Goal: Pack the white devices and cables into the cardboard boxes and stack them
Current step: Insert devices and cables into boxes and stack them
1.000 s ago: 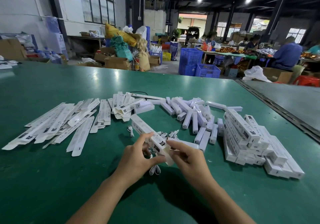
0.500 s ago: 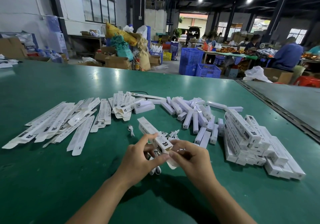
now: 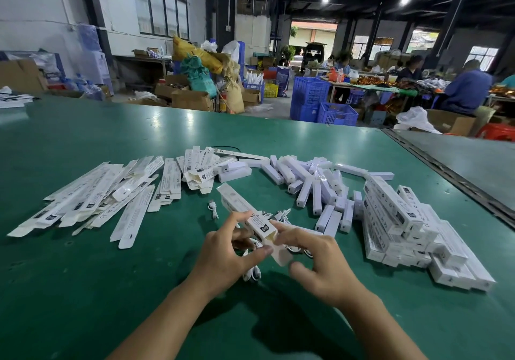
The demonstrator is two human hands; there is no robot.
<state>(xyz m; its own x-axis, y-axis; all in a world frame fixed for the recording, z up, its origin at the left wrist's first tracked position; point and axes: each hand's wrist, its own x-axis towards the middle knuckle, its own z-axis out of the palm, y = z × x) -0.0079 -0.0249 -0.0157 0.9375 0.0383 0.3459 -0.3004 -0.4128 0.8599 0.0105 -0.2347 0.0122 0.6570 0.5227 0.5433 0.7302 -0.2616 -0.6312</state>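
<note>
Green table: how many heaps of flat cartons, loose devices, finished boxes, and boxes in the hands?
Spread of flat unfolded white cardboard cartons: 1
Heap of loose white bar-shaped devices: 1
Stack of closed white boxes: 1
Open-ended white box gripped by left hand, touched by right hand: 1
Total: 4

Left: flattened boxes (image 3: 92, 198) blocked my reach
Right: stacked boxes (image 3: 404, 220) stood in my way
Near: bare table (image 3: 83, 290) lay open to me
</note>
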